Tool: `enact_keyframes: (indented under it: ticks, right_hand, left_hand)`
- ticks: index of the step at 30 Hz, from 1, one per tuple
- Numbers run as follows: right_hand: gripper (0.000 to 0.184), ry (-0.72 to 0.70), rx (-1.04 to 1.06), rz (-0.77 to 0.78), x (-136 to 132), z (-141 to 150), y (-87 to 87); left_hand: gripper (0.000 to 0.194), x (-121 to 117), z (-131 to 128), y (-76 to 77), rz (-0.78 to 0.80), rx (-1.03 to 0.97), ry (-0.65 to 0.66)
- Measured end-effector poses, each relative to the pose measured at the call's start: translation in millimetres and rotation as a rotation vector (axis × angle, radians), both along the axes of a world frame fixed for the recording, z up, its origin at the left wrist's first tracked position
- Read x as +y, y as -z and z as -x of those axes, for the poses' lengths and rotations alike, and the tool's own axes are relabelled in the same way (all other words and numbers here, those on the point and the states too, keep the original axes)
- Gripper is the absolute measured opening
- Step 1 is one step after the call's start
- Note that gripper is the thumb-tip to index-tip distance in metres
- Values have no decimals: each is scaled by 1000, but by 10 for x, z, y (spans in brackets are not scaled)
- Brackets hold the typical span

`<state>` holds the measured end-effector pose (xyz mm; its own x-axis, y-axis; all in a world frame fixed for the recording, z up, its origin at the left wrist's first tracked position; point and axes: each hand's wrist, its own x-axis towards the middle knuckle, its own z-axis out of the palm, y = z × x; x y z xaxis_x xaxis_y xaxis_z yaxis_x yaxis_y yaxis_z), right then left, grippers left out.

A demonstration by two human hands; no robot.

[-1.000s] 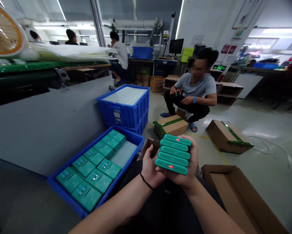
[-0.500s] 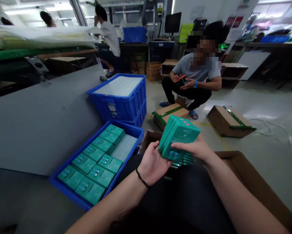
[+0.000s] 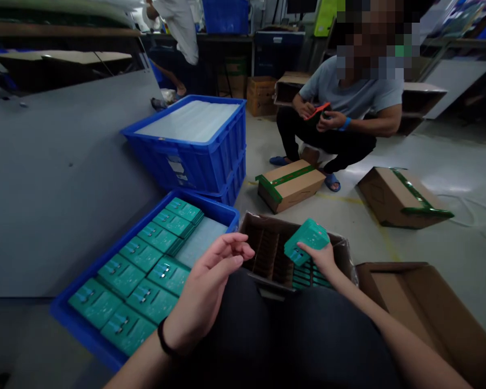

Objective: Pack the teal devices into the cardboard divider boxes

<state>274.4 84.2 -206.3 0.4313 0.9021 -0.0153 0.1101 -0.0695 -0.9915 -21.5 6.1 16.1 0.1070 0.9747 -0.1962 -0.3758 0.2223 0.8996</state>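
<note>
- I can't make out a single legible word, number or brand in this view.
- Lower left: the teal packs [image 3: 121, 275] in the blue tray [image 3: 64, 310] carry small silver marks, too small to read from here.
- Upper middle: a white label [image 3: 176, 166] sits on the side of the blue crate [image 3: 202, 173], its print blurred.
- Lower middle: the teal pack [image 3: 307, 236] in my right hand [image 3: 318, 256] shows only blurred marks.

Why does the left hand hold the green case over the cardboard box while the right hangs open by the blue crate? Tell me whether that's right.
That's the wrong way round. The head view shows the right hand holding the green case over the cardboard box, while the left hand hangs open by the blue crate.
</note>
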Motion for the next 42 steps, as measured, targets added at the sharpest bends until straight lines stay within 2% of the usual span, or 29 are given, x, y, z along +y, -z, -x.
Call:
enact_keyframes:
  ticks: [4,6,7,10,13,16,18,20,22,24,26,27,29,32,36,42]
  right_hand:
    - [86,-118,-219,-142,142,40,104]
    - [86,-185,-325,-177,184,36,157]
    - [87,-220,-366,-181,197,33,184]
    - [85,-326,-401,-174,204,35,268]
    - [84,-341,-378,-166,179,52,343]
    - [86,-325,-322,-145,151,70,386]
    - [87,-342,-295,-136,140,79,380]
    - [87,-360,-292,-129,133,84,348]
    - [86,-370,-301,-111,127,82,302]
    - [90,-364,-331,-73,120,71,261]
    - [94,-336,-373,-33,112,52,241]
    - [94,-315,-385,-14,107,40,241]
    - [94,-267,-357,59,98,9,267]
    - [91,-218,-255,224,92,-52,353]
    - [86,-254,-186,293,94,-158,493]
    - [79,-416,-270,174,51,-243,542]
  left_hand:
    - [25,135,111,9,91,-169,34]
    - [24,257,240,97,130,-198,92]
    - [24,325,316,176,120,-149,107]
    - [24,530,524,566,-34,249,93]
    - [28,693,621,1115,-226,642,239]
    - [31,785,606,1639,-417,785,424]
    - [33,811,573,1861,-470,885,516]
    - [31,825,532,1936,-507,991,532]
    - [28,859,457,1887,-577,1027,440]
    - [28,941,307,1799,-642,928,364]
    - [34,1080,65,1770,-576,748,421]
    - [42,1164,-82,1796,-491,674,485]
    - [65,1335,-391,1925,-319,619,553]
    - [87,1521,-767,2197,-236,645,594]
    - [82,1573,-976,2435,-214,673,635]
    - [78,1611,-1054,2524,-203,799,662]
